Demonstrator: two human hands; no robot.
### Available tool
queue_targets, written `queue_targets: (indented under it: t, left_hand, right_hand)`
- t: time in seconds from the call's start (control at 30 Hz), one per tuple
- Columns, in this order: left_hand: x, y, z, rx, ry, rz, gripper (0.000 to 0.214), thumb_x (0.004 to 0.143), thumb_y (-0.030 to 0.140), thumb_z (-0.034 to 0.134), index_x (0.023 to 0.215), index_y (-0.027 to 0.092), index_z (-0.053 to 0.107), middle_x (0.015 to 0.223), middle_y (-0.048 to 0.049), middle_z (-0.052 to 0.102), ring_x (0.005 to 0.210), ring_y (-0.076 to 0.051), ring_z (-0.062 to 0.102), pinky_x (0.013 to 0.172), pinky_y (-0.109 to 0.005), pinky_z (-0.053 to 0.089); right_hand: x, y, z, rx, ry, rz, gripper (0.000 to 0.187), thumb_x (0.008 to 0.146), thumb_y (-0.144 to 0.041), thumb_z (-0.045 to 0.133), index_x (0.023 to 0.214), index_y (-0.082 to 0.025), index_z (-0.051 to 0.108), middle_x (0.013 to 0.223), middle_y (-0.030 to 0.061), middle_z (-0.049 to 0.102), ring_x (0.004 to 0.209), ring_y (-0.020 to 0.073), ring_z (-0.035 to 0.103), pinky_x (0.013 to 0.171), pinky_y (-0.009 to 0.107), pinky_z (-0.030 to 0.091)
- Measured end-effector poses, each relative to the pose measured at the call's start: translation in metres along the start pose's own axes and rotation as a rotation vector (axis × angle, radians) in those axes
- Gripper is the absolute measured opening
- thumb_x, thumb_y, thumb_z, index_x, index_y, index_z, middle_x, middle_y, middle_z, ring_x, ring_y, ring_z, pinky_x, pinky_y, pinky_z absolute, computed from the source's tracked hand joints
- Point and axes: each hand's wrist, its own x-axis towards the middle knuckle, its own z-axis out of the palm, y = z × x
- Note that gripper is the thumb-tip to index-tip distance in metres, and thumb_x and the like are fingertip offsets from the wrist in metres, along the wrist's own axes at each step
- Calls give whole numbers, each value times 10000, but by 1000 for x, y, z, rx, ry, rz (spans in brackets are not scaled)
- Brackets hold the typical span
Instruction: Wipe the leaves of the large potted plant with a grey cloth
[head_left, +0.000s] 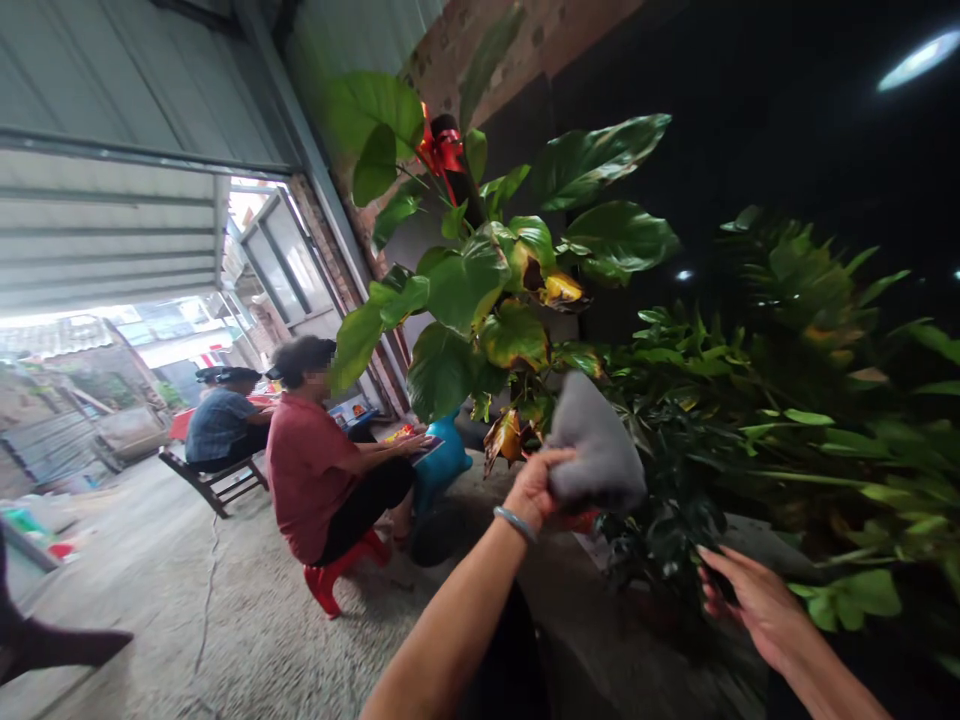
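Cloth (600, 440): grey and bunched into a soft lump, held up at the middle of the scene. It sits against the lower leaves of the big-leaved plant (465, 290), just right of a yellowed leaf (505, 436).
Handling: it looks light, limp and thick, so it should fold to any shape and be hard to drop or damage. A gathered edge or a full fistful seems the surest place to take it.
Left hand (536, 490): fingers closed tight on the cloth's near left end, with most of the cloth bulging free to the right. A bangle (516, 522) circles the wrist.
Right hand (750, 595): low and to the right, fingers stretched and slightly spread, holding nothing. The tips reach the dark low foliage (675, 510); whether they press a leaf I cannot tell.
Plant: a red bow (442, 150) is tied near the top, and a blue pot (444, 460) stands beside its base.
Far left: a person in a red shirt (307, 470) sits on a red stool (337, 578). Another person in a blue shirt (217, 422) sits farther off.
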Motion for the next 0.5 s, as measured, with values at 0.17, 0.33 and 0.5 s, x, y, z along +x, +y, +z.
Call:
queue_targets:
  t: [0.17,0.33,0.5]
  left_hand:
    - [-23,-45,-27,455,-236,-196,389,361,21,663,731,142,667,620,13,675,537,-149,594,540,-260,487]
    - [-14,30,-23,113,-155,137,363,421,73,683,777,127,646,662,-12,683,552,-153,613,529,-247,490]
    - [30,52,-9,-64,77,173,121,567,90,641,661,140,584,551,12,630,492,-112,577,553,-224,483]
  right_hand:
    - [0,-3,-2,-11,21,28,330,434,-194,672,695,-234,474,379,-22,546,305,131,461,292,232,389]
    - [-3,-3,-5,-23,20,4,360,384,-223,706,691,-214,517,406,-27,565,328,125,481,313,229,404]
    - [-6,-3,2,-51,9,-5,444,337,-236,758,711,-212,521,413,-44,566,337,119,487,327,227,408]
